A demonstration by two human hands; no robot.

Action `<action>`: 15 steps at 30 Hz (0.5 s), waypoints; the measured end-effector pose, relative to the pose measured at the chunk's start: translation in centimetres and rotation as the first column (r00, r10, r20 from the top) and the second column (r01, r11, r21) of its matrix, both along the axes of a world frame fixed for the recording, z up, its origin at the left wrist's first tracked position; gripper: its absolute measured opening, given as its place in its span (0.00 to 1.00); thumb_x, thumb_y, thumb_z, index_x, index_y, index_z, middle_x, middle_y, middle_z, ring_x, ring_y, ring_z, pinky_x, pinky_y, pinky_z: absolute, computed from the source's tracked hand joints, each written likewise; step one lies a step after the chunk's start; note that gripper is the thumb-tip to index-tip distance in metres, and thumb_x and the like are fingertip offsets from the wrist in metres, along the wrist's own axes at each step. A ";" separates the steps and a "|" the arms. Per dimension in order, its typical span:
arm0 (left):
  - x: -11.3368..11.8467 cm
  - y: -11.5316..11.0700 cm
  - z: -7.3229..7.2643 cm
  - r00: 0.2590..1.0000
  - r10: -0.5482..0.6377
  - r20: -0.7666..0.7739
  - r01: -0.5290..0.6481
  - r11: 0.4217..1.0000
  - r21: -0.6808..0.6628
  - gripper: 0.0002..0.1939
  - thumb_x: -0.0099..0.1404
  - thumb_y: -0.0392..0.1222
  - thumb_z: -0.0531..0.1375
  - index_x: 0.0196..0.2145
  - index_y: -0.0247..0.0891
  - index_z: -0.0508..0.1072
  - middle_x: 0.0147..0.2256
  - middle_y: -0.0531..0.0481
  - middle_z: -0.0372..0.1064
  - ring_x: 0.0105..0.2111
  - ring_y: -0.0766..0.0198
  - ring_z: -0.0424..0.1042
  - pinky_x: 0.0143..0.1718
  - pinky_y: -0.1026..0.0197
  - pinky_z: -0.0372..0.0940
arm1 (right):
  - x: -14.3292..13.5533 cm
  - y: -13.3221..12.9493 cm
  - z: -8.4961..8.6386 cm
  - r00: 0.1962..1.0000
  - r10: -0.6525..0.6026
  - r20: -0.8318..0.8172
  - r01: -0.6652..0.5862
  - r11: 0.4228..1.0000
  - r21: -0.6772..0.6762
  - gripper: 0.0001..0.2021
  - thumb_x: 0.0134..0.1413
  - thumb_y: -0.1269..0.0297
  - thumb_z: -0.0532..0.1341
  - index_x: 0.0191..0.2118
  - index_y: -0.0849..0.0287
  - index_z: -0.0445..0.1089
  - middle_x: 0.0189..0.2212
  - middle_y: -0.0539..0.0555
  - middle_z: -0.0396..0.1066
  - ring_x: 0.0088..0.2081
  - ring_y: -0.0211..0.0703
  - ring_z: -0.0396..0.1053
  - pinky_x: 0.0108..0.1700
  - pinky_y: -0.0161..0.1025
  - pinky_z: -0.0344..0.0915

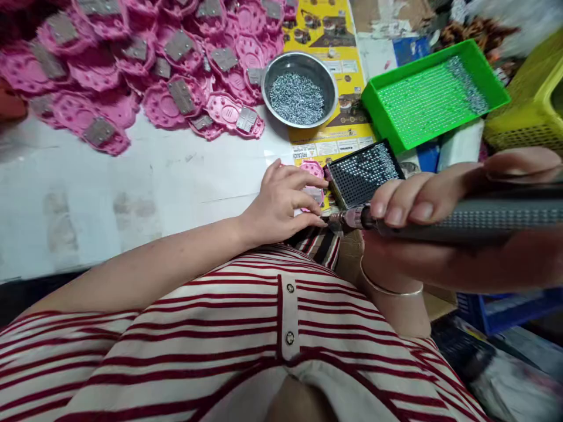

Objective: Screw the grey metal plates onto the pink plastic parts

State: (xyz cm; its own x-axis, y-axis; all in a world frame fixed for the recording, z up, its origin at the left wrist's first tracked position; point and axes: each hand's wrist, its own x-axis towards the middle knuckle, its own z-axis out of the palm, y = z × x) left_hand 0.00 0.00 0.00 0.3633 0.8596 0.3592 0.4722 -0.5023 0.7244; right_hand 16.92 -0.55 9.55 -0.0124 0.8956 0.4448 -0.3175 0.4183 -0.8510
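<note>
My left hand lies palm down at the table's front edge, fingers spread across a pink plastic shell with a grey plate on it. The fingers cover part of this shell. In my right hand is a grey-and-black electric screwdriver, held level, with its bit end pointing left toward my left thumb. The bit's tip is hard to make out beside the thumb. Just behind the tool sits a black perforated tray, with small silver screws in some of its holes.
Pink shells with grey plates are heaped at the back left. A metal bowl of screws stands on a yellow printed sheet. Right of it are a green tray and a yellow basket. A blue crate is below right.
</note>
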 end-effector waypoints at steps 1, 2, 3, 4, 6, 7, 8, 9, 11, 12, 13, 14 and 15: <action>-0.2 0.1 -0.1 0.998 0.041 -0.039 -0.041 0.999 0.002 0.07 0.58 0.50 0.72 0.29 0.47 0.81 0.48 0.52 0.78 0.51 0.52 0.70 0.63 0.32 0.51 | -0.3 0.7 -0.5 0.999 0.007 -0.043 -0.004 0.998 0.056 0.12 0.58 0.56 0.57 0.39 0.55 0.75 0.21 0.43 0.67 0.22 0.30 0.67 0.27 0.33 0.72; -0.4 0.1 -0.2 0.994 0.075 -0.077 -0.074 0.997 0.013 0.08 0.58 0.50 0.72 0.28 0.46 0.81 0.48 0.52 0.78 0.51 0.51 0.70 0.64 0.30 0.49 | -0.6 1.4 -1.0 0.997 0.009 -0.075 -0.001 0.994 0.107 0.12 0.56 0.56 0.58 0.38 0.55 0.76 0.19 0.43 0.65 0.20 0.30 0.66 0.24 0.33 0.70; -0.6 0.1 -0.4 0.988 0.102 -0.113 -0.099 0.995 0.032 0.08 0.59 0.50 0.71 0.28 0.45 0.81 0.48 0.52 0.78 0.51 0.51 0.69 0.64 0.29 0.48 | -1.0 2.0 -1.4 0.995 0.004 -0.095 0.011 0.989 0.151 0.11 0.54 0.56 0.59 0.37 0.54 0.76 0.18 0.43 0.64 0.18 0.29 0.64 0.22 0.32 0.69; -0.8 0.1 -0.5 0.981 0.123 -0.148 -0.115 0.992 0.059 0.08 0.60 0.50 0.71 0.28 0.45 0.81 0.47 0.52 0.78 0.51 0.51 0.69 0.64 0.28 0.47 | -1.3 2.5 -1.8 0.995 -0.006 -0.104 0.026 0.981 0.190 0.11 0.54 0.56 0.59 0.37 0.54 0.76 0.17 0.42 0.62 0.17 0.29 0.62 0.20 0.31 0.68; -1.1 -0.2 -0.7 0.966 0.145 -0.216 -0.118 0.984 0.135 0.07 0.63 0.47 0.68 0.29 0.45 0.80 0.47 0.52 0.79 0.51 0.51 0.70 0.65 0.27 0.45 | -1.9 3.4 -2.6 0.995 -0.059 -0.080 0.077 0.967 0.242 0.10 0.54 0.56 0.60 0.38 0.52 0.76 0.16 0.42 0.60 0.15 0.30 0.59 0.17 0.31 0.65; -1.3 -0.4 -0.8 0.958 0.149 -0.243 -0.106 0.978 0.181 0.07 0.64 0.47 0.67 0.30 0.45 0.80 0.46 0.52 0.79 0.51 0.51 0.70 0.65 0.27 0.45 | -2.2 3.7 -3.1 0.994 -0.088 -0.062 0.102 0.956 0.275 0.10 0.55 0.56 0.60 0.38 0.51 0.75 0.16 0.42 0.59 0.14 0.30 0.57 0.17 0.31 0.64; -1.3 -0.6 -0.8 0.951 0.150 -0.272 -0.089 0.970 0.226 0.07 0.66 0.46 0.66 0.31 0.45 0.80 0.46 0.52 0.79 0.50 0.51 0.70 0.66 0.28 0.45 | -2.5 4.0 -3.5 0.991 -0.128 -0.048 0.136 0.944 0.301 0.10 0.56 0.55 0.59 0.39 0.50 0.75 0.16 0.42 0.59 0.14 0.30 0.56 0.17 0.30 0.64; -1.4 -0.8 -0.9 0.943 0.154 -0.296 -0.071 0.959 0.275 0.08 0.67 0.45 0.64 0.31 0.44 0.80 0.45 0.53 0.79 0.50 0.52 0.71 0.66 0.29 0.46 | -2.8 4.2 -3.9 0.986 -0.165 -0.034 0.167 0.935 0.314 0.10 0.57 0.54 0.59 0.40 0.49 0.74 0.16 0.41 0.59 0.14 0.30 0.56 0.17 0.30 0.63; -1.4 -1.2 -0.8 0.930 0.161 -0.330 -0.024 0.923 0.383 0.09 0.69 0.42 0.62 0.30 0.44 0.79 0.44 0.55 0.80 0.47 0.55 0.72 0.64 0.35 0.51 | -3.4 4.6 -4.8 0.974 -0.222 -0.035 0.221 0.917 0.333 0.11 0.57 0.51 0.59 0.41 0.49 0.73 0.16 0.40 0.60 0.14 0.29 0.55 0.16 0.29 0.62; -1.3 -1.4 -0.8 0.926 0.161 -0.341 0.004 0.900 0.436 0.10 0.70 0.40 0.62 0.30 0.43 0.79 0.43 0.56 0.80 0.46 0.57 0.73 0.63 0.39 0.55 | -3.6 4.7 -5.1 0.973 -0.227 -0.030 0.224 0.917 0.331 0.13 0.57 0.50 0.60 0.42 0.49 0.72 0.17 0.40 0.60 0.14 0.29 0.55 0.16 0.29 0.61; -1.2 -1.5 -0.7 0.923 0.155 -0.351 0.036 0.875 0.483 0.10 0.70 0.38 0.61 0.30 0.43 0.78 0.43 0.57 0.80 0.45 0.58 0.73 0.60 0.44 0.58 | -3.7 4.7 -5.4 0.974 -0.225 -0.025 0.221 0.921 0.320 0.14 0.57 0.49 0.60 0.43 0.50 0.72 0.17 0.40 0.60 0.14 0.29 0.56 0.16 0.29 0.61; -1.2 -1.5 -0.7 0.920 0.146 -0.363 0.069 0.853 0.517 0.10 0.70 0.36 0.61 0.30 0.42 0.78 0.44 0.57 0.80 0.45 0.60 0.74 0.57 0.48 0.61 | -3.9 4.7 -5.6 0.976 -0.216 -0.012 0.209 0.929 0.305 0.15 0.57 0.48 0.60 0.43 0.51 0.71 0.17 0.41 0.61 0.14 0.29 0.57 0.17 0.30 0.62; -1.1 -1.5 -0.6 0.916 0.136 -0.377 0.095 0.840 0.535 0.10 0.69 0.36 0.61 0.30 0.42 0.78 0.44 0.58 0.80 0.44 0.61 0.74 0.53 0.51 0.63 | -4.0 4.7 -5.8 0.979 -0.203 0.001 0.194 0.937 0.290 0.15 0.57 0.48 0.60 0.43 0.51 0.71 0.18 0.41 0.61 0.15 0.30 0.59 0.18 0.30 0.63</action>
State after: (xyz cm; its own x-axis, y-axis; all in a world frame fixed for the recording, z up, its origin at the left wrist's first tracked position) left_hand -1.11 -1.52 -0.62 0.5547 0.5822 0.5944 0.6666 -0.7385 0.1014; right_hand 12.94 4.18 3.75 0.1353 0.7158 0.6851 -0.1784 0.6977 -0.6938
